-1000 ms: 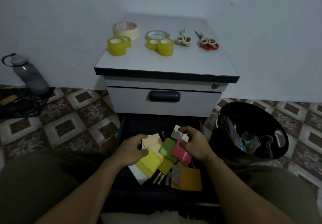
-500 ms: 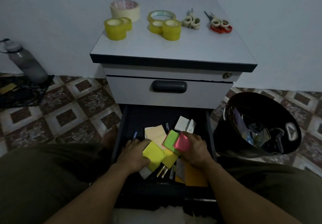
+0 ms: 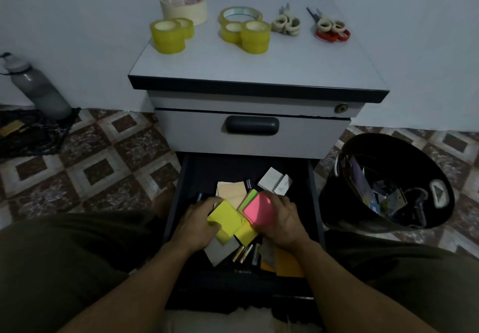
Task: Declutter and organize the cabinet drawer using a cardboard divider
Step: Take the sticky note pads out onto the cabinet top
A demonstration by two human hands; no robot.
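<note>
A: status? where's the divider

Me: cardboard divider isn't in view. The drawer (image 3: 176,203) is open in front of me, clutter piled mid-drawer. My left hand (image 3: 197,223) is curled round the yellow pad (image 3: 225,220) at drawer left-centre. My right hand (image 3: 282,222) is clamped on the pink pad (image 3: 259,212) just right of it

A: risks?

Me: three, my estimate. Left of the drawer's middle, the yellow pad is held only by its edges, so it could slip back onto the pile. In the middle, the green pad (image 3: 248,197) sits tucked under the pink one, so lifting may drag it along. Toward the drawer's front, the loose pens (image 3: 243,253) lie under everything, and any snag scatters them

A: surroundings?

Me: grey bottle (image 3: 39,89) on the floor, well left of the drawer. Above the drawer is the cabinet top (image 3: 259,68), carrying tape rolls (image 3: 168,37), then scissors (image 3: 332,30). A black bin (image 3: 388,184) stands just right of the drawer, partly filled

A: blockers?

Me: beige pad (image 3: 230,192) and white slips (image 3: 274,182) at the drawer's back, orange sheet (image 3: 287,262) at its front right under my wrist. I'd say all of it has to come out before a divider can seat flat
</note>
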